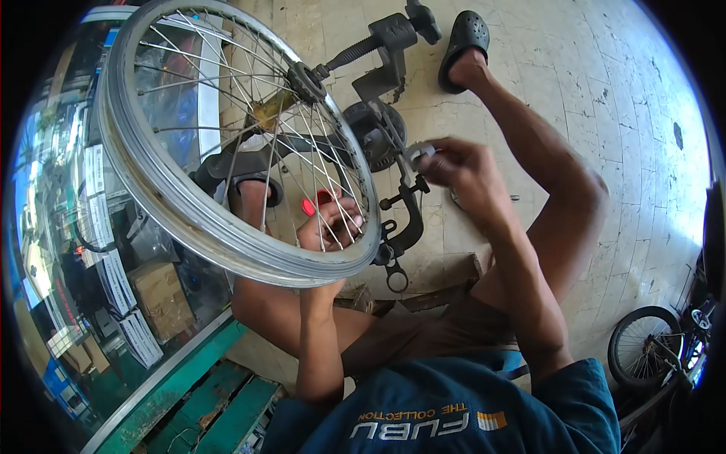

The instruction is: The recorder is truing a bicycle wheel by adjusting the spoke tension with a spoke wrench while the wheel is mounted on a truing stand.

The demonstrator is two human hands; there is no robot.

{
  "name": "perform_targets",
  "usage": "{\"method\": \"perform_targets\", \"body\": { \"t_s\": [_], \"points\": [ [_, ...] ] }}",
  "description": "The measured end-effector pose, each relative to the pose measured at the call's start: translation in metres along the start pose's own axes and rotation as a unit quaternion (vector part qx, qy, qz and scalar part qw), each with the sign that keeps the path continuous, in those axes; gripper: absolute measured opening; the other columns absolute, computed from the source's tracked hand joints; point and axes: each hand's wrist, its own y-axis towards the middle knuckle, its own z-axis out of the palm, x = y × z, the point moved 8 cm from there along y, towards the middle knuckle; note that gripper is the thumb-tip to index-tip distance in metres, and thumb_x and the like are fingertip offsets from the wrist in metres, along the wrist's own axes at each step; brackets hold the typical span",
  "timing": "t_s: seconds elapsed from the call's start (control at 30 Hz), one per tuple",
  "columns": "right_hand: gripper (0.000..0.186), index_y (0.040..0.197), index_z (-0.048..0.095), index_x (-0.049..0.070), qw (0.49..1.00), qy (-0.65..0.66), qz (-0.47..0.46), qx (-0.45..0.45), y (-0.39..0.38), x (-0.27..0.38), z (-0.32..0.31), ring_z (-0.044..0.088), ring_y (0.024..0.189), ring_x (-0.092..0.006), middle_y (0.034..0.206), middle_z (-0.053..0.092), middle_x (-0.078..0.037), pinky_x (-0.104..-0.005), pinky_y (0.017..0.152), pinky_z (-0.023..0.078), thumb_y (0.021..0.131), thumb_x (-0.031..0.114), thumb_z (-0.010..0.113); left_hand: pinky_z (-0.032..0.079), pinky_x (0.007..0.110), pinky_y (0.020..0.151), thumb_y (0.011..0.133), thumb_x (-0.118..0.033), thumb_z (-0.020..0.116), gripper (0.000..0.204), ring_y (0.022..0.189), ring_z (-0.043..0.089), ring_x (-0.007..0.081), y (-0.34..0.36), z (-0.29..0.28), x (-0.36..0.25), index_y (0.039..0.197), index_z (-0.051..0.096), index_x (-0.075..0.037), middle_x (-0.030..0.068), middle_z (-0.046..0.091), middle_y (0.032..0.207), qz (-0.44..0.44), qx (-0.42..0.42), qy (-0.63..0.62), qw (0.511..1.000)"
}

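A silver spoked bicycle wheel rim is held upright at a tilt in a black truing stand. My left hand is at the near side of the wheel, seen through the spokes, with its fingers curled. A small red object shows at those fingers; its kind is partly hidden. To the right of the rim, my right hand is closed in a pinch, slightly blurred. Its fingertips are on a small grey metal piece beside the stand's black caliper arm.
A glass display case with boxes, including a brown carton, stands at the left. Below it is a green slatted wooden bench. My legs straddle the stand on the tiled floor. Another bicycle wheel is at the lower right.
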Motion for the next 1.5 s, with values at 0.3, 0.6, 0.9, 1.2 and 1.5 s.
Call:
{"method": "perform_targets", "body": {
  "t_s": [0.3,0.6,0.9,1.2,1.5],
  "points": [
    [0.021,0.098,0.075,-0.006,0.982,-0.145,-0.045,0.112,-0.006,0.025,0.026,0.064,0.067,-0.0152,0.077,0.071,-0.012,-0.0256,0.061,0.049,0.09,0.008,0.062,0.051,0.025,0.085,0.091,-0.003,0.071,0.029,0.091,0.065,0.014,0.005,0.0,0.012,0.119,0.066,0.001,0.0094,0.069,0.104,0.025,-0.001,0.003,1.0],
    [0.034,0.108,0.068,-0.008,0.955,-0.032,0.078,-0.285,0.092,-0.154,-0.161,0.063,0.07,-0.0248,0.089,0.068,-0.019,-0.0337,0.066,0.053,0.088,0.016,0.057,0.051,0.024,0.083,0.09,-0.004,0.073,0.031,0.09,0.064,0.0123,0.01,-0.01,0.003,0.12,0.064,0.0,0.0087,0.068,0.101,0.027,0.024,0.024,0.999],
    [0.067,0.145,0.05,0.006,0.929,-0.268,0.164,-0.195,0.144,-0.255,-0.137,0.052,0.13,-0.0452,0.142,0.055,-0.028,-0.0448,0.106,0.045,0.081,0.023,0.06,0.05,0.022,0.08,0.089,-0.005,0.075,0.032,0.087,0.064,0.0117,-0.013,-0.034,-0.007,0.119,0.064,0.0,0.0082,0.068,0.097,-0.025,-0.022,0.055,0.998],
    [0.032,0.113,0.068,0.001,0.909,-0.309,0.118,-0.255,0.18,-0.298,-0.198,0.069,0.091,-0.0308,0.101,0.072,-0.017,-0.0395,0.08,0.055,0.083,0.008,0.061,0.05,0.023,0.081,0.089,-0.006,0.075,0.031,0.086,0.064,0.012,0.008,-0.005,-0.006,0.117,0.064,0.0,0.0084,0.068,0.097,-0.012,0.017,0.006,1.0],
    [0.023,0.103,0.069,-0.002,0.989,-0.11,0.017,-0.098,0.101,-0.052,-0.063,0.069,0.081,-0.0186,0.092,0.073,-0.014,-0.0299,0.071,0.055,0.082,-0.004,0.059,0.05,0.024,0.081,0.089,-0.005,0.076,0.026,0.086,0.065,0.0128,0.009,-0.002,0.01,0.113,0.065,-0.001,0.0063,0.068,0.096,-0.01,0.011,-0.008,1.0]
  ]
}}
